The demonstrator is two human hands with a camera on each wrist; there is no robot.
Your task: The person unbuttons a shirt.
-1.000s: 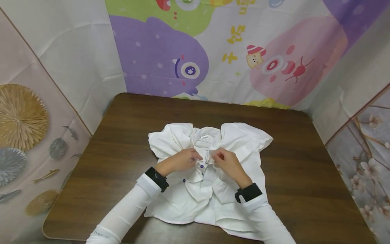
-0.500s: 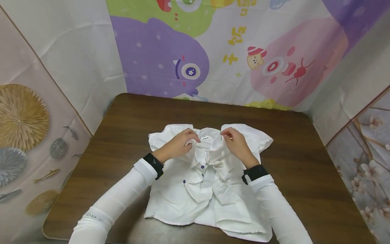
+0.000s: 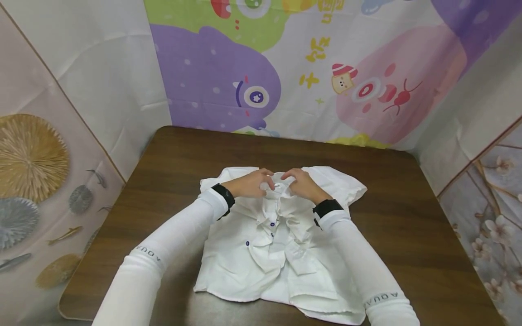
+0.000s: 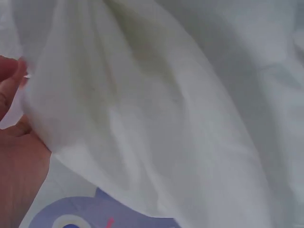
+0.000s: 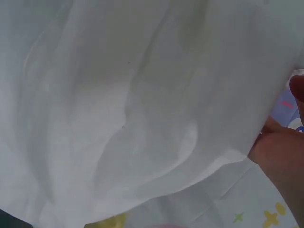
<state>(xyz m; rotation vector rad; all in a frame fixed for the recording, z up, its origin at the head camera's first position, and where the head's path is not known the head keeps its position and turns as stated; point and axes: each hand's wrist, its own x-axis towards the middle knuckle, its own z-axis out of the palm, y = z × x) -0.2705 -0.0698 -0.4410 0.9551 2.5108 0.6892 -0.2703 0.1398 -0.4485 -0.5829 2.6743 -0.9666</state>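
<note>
Right now the white shirt [image 3: 281, 244] lies face up across the middle of the brown table [image 3: 408, 226], its hem toward the near edge and its collar [image 3: 278, 186] toward the far edge. My left hand [image 3: 249, 183] and right hand [image 3: 302, 184] each pinch the collar from either side, fingers curled on the cloth. I reckon that if I tug unevenly, the buttoned front [image 3: 270, 226] could bunch worse, or a puffed sleeve [image 3: 346, 185] could fold under. Beyond the far edge hangs the cartoon backdrop [image 3: 261, 81].
</note>
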